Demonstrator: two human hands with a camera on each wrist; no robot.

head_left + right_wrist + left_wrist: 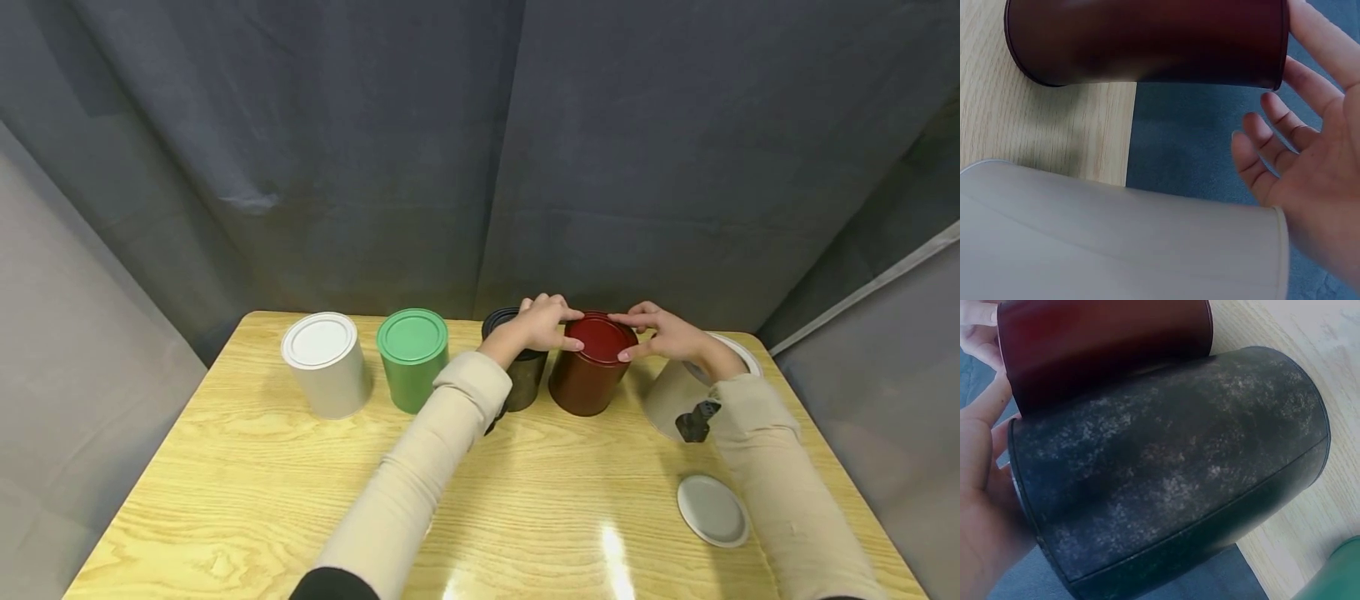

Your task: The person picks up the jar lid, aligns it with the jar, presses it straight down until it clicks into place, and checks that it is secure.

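Observation:
A dark red can (588,383) stands at the back of the table, with a round red lid (602,338) on top. My left hand (537,323) reaches over a mottled black can (1172,469), and its thumb and forefinger touch the left side of the red lid. From the other side, my right hand (660,335) touches the lid's right edge with spread thumb and forefinger. In the right wrist view its other fingers (1263,134) bend loosely beside the red can. Beneath the right wrist is an off-white can (1122,231); the forearm covers part of its top.
To the left stand a green can (412,367) and a white can (330,375), both lidded. A loose pale grey disc (712,510) lies on the wooden table (300,492) near the right forearm. A dark curtain (360,167) hangs close behind the row.

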